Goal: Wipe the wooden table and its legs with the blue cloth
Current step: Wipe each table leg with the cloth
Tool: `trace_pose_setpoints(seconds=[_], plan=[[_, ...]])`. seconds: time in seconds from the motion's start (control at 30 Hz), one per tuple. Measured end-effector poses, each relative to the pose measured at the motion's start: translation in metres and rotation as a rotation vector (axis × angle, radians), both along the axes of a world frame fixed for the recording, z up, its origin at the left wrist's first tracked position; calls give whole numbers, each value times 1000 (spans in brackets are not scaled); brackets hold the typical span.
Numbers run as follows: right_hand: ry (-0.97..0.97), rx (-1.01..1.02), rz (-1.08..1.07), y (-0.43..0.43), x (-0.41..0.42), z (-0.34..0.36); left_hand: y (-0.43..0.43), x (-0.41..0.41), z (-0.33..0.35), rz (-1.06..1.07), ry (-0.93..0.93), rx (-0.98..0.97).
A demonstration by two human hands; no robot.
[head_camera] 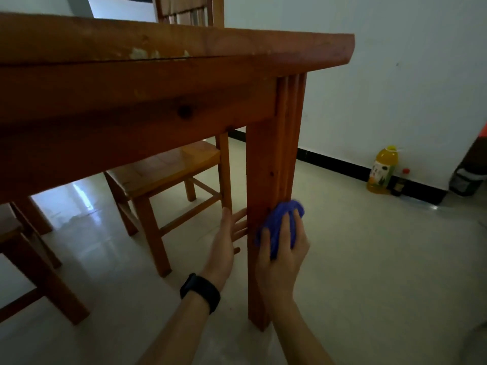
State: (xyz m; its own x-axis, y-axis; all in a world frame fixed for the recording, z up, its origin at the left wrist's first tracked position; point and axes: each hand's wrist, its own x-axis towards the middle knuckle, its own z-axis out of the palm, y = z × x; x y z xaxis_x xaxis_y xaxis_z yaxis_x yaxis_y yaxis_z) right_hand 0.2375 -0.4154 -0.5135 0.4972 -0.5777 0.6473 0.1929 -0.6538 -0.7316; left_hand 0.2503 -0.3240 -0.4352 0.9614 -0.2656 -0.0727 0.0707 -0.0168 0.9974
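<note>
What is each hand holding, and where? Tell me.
The right hand holds the bunched blue cloth, fingers spread over its outside, pressing it against the table leg. The left hand is open and holds nothing.

The room is dim and the whole view has a cool, greenish cast. Daylight enters from about 11 o'clock, behind the bench (158, 83), and throws a bright streak of glare on the tiled floor (79, 191) beneath it. The chair seat (168, 167) also catches a warm sheen. The bench's underside lies in deep shadow. The wide lens bends the bench edge and dims the corners. The blue cloth (279, 227) is smeared at its upper edge; my hands look soft and slightly grainy.
</note>
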Motion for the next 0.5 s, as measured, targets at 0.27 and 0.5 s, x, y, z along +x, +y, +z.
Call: trace_pose_setpoints(seconds=[0.27,0.5], plan=[[826,185,27,-42,-39,-95,2,-2,-3,-8,45,-29],[98,18,-42,-3,-17,10,5,-4,-5,-46,22,-24]])
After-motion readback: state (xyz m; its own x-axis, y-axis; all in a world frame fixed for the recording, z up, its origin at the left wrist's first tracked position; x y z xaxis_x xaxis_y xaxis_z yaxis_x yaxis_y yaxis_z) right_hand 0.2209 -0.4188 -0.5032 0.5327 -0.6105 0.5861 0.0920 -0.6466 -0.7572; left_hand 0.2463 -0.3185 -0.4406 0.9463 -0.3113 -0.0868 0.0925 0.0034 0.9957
